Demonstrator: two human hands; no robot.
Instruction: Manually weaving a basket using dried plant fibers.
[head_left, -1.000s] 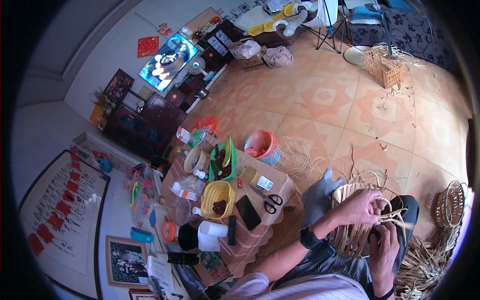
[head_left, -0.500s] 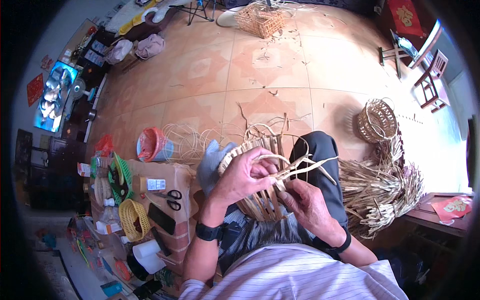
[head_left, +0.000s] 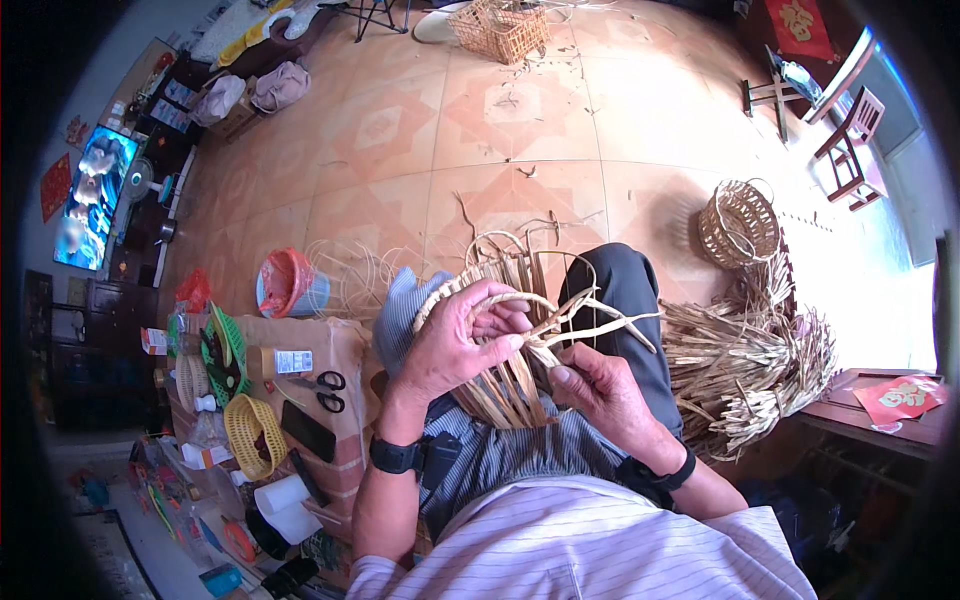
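A partly woven basket (head_left: 512, 388) of dried plant strips rests in my lap, loose strip ends standing up at its far side. Over its rim my left hand (head_left: 462, 338) is closed with thumb and fingers on the pale dried strips (head_left: 545, 325), one of them looping over the fingers. My right hand (head_left: 608, 398) pinches the same bundle just right of the left thumb, its fingers curled at the basket's right edge. Several strip ends fan out to the right above my dark-trousered knee (head_left: 625, 285). The palms hide part of the rim.
At left, a cloth-covered table (head_left: 345, 440) bears scissors (head_left: 330, 391), a phone (head_left: 308, 431) and a yellow basket (head_left: 254, 436). Behind it stands a lined bucket (head_left: 290, 284). To the right lie bundled dried strips (head_left: 750, 370) and a round basket (head_left: 738, 225).
The whole view has shifted slightly, so the scene sits further left and up. My left fingers have loosened a little around the strips; both hands stay at the rim.
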